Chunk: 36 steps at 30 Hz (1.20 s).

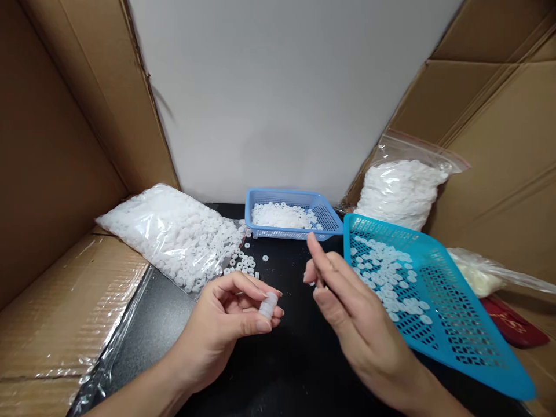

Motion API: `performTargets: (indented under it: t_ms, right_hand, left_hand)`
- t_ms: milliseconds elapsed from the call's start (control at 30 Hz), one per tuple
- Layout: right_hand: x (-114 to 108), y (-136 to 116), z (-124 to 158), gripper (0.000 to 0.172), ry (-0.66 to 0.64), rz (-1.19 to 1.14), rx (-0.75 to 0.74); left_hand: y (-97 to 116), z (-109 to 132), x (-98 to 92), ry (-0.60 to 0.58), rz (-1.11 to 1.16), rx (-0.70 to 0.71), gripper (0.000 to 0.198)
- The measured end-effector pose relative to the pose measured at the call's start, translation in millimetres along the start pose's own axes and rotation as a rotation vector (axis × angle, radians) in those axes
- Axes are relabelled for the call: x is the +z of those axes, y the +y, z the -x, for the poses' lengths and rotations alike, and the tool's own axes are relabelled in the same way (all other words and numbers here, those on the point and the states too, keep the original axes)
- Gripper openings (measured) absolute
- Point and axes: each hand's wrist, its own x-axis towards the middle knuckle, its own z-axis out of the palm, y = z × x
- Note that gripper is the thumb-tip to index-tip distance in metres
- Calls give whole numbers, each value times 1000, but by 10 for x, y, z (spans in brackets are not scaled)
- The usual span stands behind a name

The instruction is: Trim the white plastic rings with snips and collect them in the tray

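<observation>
My left grip (pixel 218 325) pinches the stack of white rings (pixel 268 306), which I should press evenly; whether my right grip (pixel 357 313) holds anything, I cannot tell.

- The bare left hand (pixel 223 313) is partly hiding a stack of translucent white rings (pixel 268 306).
- The bare right hand (pixel 358 310) is covering part of the turquoise perforated plastic basket (pixel 441 313).
- Both forearms (pixel 147 379) are being cropped below.
</observation>
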Motion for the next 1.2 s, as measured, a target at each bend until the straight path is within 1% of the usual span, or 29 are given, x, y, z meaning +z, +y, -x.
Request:
performTargets:
  t_ms: [67,133,300,400,533,667,833,1200]
  right_hand:
    - [84,-22,61,52,3,-5,-91]
    - [119,-14,102,52,-6,5,-147]
    - [152,-26,129,52,-91,58,-206]
    - [191,-47,142,49,-60,78,-257]
    - [212,-46,158,39,14,143,-275]
    - [205,-37,147,32,21,185,-295]
    - [218,-63,134,29,39,204,-306]
    - [235,-81,143,28,61,201,-305]
  left_hand:
    - [2,9,6,27,-1,20,24]
    - [5,7,11,51,-3,31,24]
    - [12,-13,13,112,-21,46,24]
    - [11,-14,9,157,-37,54,24]
    - [6,-12,6,207,-55,62,25]
    - [0,-8,12,217,-70,68,26]
    - [-12,7,26,245,-101,86,27]
    - [-56,-1,27,223,-126,110,25]
